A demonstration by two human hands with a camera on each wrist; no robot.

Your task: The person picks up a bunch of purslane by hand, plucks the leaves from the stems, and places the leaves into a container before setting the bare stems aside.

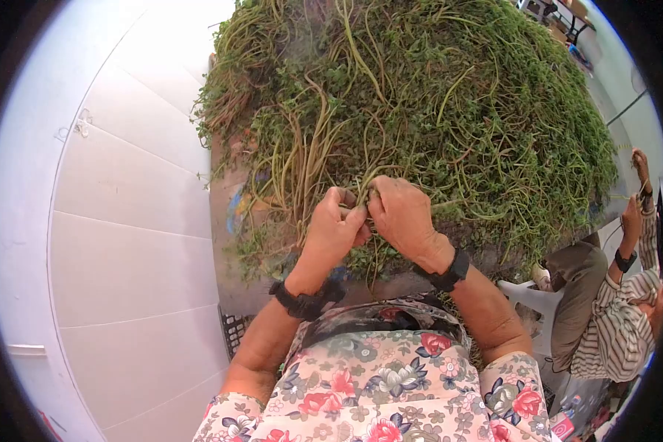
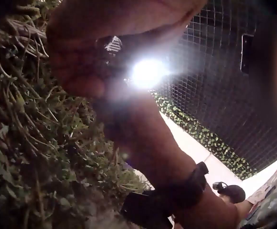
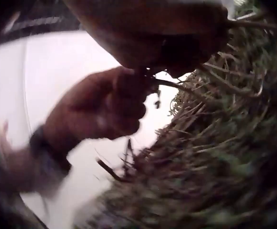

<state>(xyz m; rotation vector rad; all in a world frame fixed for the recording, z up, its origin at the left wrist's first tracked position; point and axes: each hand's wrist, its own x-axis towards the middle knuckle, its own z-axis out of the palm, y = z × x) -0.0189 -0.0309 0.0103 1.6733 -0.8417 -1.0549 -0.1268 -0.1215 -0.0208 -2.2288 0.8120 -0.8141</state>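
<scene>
A large heap of leafy green plants with long stems point(image 1: 457, 118) covers the table ahead of the person. Close together at the heap's near edge, the left hand point(image 1: 335, 225) and right hand point(image 1: 405, 219) pinch thin plant stems between thumb and fingers. A stem point(image 3: 174, 85) sticks out from between the two hands in the right wrist view, toward the heap. Curled fingers hide most of the pinched part. Longer, paler stems point(image 1: 313, 155) lie just beyond the left hand.
The table point(image 1: 247, 291) shows at its near left corner, beside a white panelled wall point(image 1: 132, 272). A dark crate point(image 1: 232, 331) stands below that corner. At the right, another person in a striped top point(image 1: 619, 324) sits by the heap near a white plastic stool point(image 1: 530, 298).
</scene>
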